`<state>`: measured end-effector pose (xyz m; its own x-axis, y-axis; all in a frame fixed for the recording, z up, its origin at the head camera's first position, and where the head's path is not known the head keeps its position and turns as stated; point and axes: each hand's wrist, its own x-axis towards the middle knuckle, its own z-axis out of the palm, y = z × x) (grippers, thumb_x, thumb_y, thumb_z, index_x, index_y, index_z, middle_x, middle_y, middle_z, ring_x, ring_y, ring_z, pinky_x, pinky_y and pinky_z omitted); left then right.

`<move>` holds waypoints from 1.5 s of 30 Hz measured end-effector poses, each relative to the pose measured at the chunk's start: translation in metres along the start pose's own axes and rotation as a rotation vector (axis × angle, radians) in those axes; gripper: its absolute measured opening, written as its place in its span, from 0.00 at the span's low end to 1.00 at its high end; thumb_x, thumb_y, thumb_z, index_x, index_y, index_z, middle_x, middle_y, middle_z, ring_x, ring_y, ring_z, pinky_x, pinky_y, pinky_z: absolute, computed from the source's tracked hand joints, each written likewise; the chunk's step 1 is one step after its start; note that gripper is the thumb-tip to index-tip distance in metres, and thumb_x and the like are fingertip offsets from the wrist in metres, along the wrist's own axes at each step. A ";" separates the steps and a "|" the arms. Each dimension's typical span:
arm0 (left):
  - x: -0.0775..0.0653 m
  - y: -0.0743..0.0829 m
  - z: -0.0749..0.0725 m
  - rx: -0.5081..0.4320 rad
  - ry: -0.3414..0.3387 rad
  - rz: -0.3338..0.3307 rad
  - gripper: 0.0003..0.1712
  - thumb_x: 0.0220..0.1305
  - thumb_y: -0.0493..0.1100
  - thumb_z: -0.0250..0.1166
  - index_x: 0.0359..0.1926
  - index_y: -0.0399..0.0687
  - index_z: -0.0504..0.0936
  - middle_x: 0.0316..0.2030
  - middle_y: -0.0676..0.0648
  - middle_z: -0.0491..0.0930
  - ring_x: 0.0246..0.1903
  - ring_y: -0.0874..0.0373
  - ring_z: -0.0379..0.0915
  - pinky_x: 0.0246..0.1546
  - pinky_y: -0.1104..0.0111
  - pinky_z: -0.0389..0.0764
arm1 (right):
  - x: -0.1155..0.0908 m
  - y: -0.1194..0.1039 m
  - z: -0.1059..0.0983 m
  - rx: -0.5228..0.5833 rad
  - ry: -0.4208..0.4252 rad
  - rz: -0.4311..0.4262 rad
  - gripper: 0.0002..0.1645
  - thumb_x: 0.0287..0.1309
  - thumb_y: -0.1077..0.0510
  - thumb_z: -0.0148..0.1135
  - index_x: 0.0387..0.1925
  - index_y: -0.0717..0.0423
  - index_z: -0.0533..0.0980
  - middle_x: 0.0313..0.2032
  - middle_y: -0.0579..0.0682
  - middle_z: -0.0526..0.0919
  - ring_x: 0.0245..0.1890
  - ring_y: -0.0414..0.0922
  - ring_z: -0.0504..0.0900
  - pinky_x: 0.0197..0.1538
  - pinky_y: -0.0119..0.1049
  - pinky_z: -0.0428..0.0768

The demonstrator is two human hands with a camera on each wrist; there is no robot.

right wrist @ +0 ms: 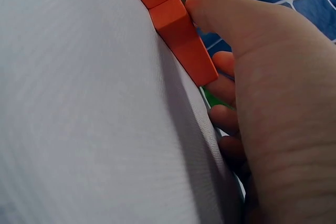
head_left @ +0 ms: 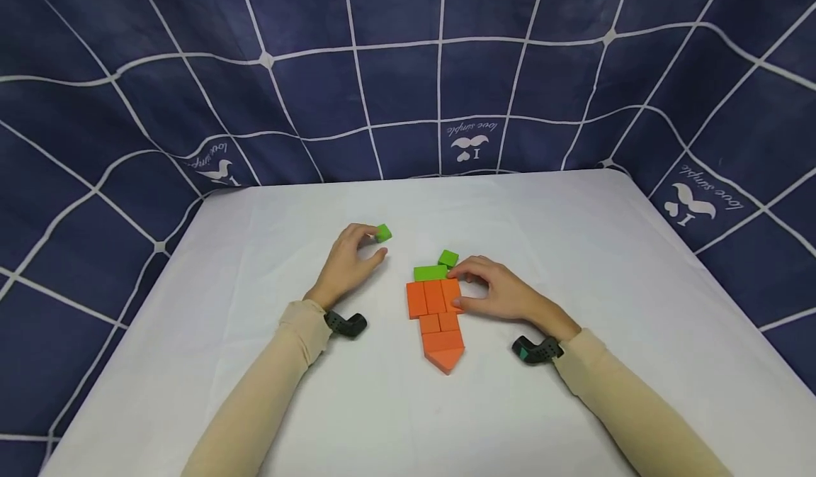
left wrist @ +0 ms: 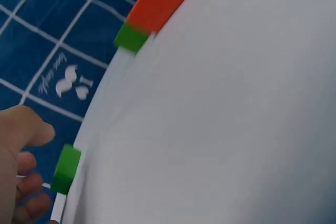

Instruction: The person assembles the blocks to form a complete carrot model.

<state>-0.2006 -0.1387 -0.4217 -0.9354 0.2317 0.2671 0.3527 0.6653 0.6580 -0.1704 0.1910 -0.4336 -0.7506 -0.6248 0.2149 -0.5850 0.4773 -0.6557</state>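
Note:
Orange blocks (head_left: 433, 297) lie together on the white table in a shape with a pointed near end. A green rectangular block (head_left: 430, 273) adjoins their far edge, and a small green block (head_left: 448, 258) sits just beyond it, slightly tilted. My right hand (head_left: 494, 289) has its thumb and index finger about the rightmost orange block (right wrist: 191, 48), thumb against its side. Farther left, my left hand (head_left: 347, 261) reaches to another small green block (head_left: 384, 233), fingertips beside it and thumb spread away. In the left wrist view, that green block (left wrist: 66, 169) stands beside the loosely bent fingers.
A white cloth (head_left: 542, 236) covers the table. Dark blue curtains (head_left: 408, 80) with white lines rise behind its far edge and along both sides. A black wrist device (head_left: 346, 324) is worn on the left wrist, and a similar device (head_left: 537, 350) on the right.

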 end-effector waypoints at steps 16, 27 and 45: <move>0.012 -0.013 0.013 0.089 -0.001 -0.127 0.24 0.63 0.47 0.70 0.57 0.41 0.84 0.47 0.41 0.84 0.52 0.45 0.75 0.58 0.50 0.65 | -0.006 -0.002 0.016 0.019 -0.004 0.002 0.25 0.58 0.47 0.76 0.56 0.41 0.80 0.51 0.37 0.81 0.48 0.38 0.75 0.53 0.35 0.76; -0.011 0.015 0.012 0.118 -0.102 0.099 0.21 0.65 0.52 0.72 0.54 0.48 0.86 0.40 0.48 0.83 0.46 0.52 0.74 0.56 0.54 0.70 | 0.000 -0.003 0.003 -0.002 0.005 -0.025 0.26 0.57 0.48 0.76 0.57 0.42 0.80 0.51 0.39 0.81 0.48 0.38 0.75 0.54 0.36 0.76; -0.018 0.016 0.010 0.130 -0.122 0.158 0.25 0.66 0.54 0.71 0.59 0.49 0.82 0.46 0.49 0.83 0.51 0.54 0.75 0.60 0.55 0.71 | 0.000 -0.005 0.001 0.020 0.030 -0.016 0.26 0.58 0.51 0.76 0.58 0.47 0.80 0.53 0.43 0.82 0.48 0.41 0.77 0.52 0.35 0.76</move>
<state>-0.1778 -0.1253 -0.4226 -0.8678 0.4190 0.2670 0.4960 0.6982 0.5162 -0.1673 0.1879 -0.4310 -0.7503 -0.6135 0.2464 -0.5907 0.4545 -0.6667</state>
